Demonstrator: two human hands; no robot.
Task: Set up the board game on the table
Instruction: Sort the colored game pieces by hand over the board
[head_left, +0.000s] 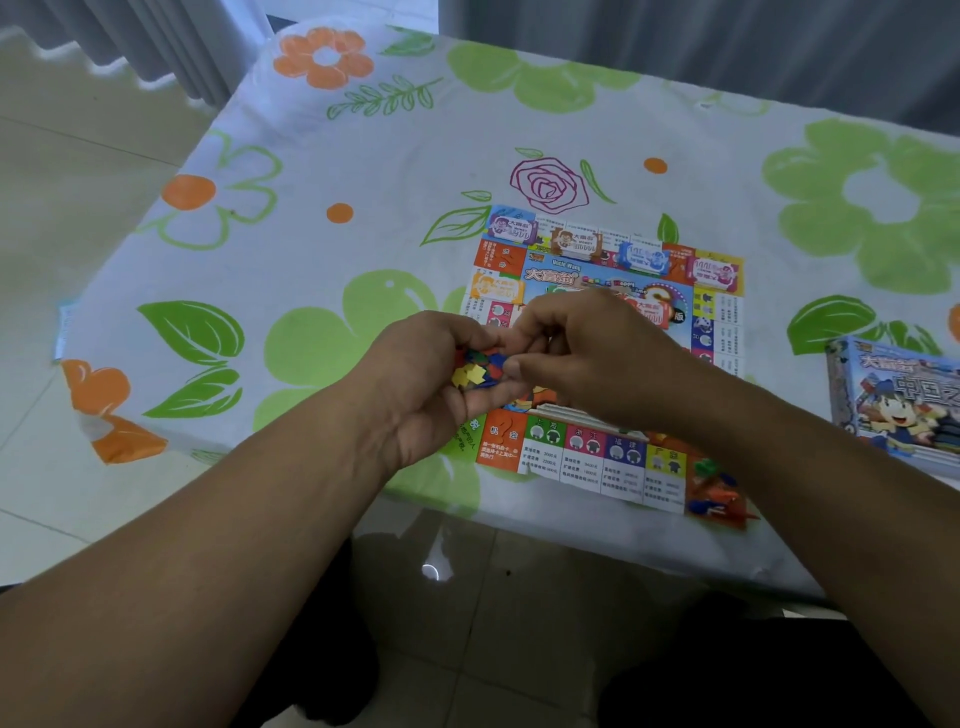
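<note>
our left hand (426, 384) cups small coloured tokens (475, 371) in curled fingers; our right hand (582, 358) pinches them from 3 o'clock. both hover over the board (608, 457) on a flowered cloth (311, 208). the box (893, 405) lies at the board's 3 o'clock, with tiled floor (78, 156) at 9.

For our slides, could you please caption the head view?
Left hand holds coloured pieces, right hand picks at them, above the board.

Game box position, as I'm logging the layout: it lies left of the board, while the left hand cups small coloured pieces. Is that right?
Not quite. The head view shows the game box right of the board, at the frame's edge. The left hand does cup the small coloured pieces.
</note>
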